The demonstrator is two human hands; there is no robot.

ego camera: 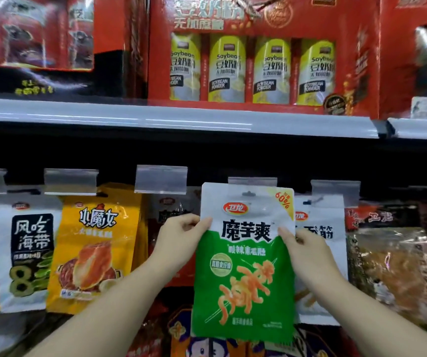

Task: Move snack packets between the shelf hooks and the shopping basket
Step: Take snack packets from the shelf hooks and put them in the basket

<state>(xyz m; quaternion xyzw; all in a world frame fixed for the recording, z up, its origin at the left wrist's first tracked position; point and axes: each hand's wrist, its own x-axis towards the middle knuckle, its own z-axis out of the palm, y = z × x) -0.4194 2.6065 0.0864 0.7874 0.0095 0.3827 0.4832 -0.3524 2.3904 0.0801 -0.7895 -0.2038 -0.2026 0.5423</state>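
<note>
Two hands pinch one green snack packet by its side edges, left hand and right hand, fingers curled on it, so its hole lines up by the hook tag; no basket shows

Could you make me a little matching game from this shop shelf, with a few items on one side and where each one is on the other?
Things:
1. green and white packet
2. yellow packet
3. red soybean powder box
4. seaweed packet

Places:
A. on the upper shelf
B. hanging left of the yellow one
C. held by the left hand and right hand
D. hanging just left of the left hand

Pairs: 1-C, 2-D, 3-A, 4-B
</note>
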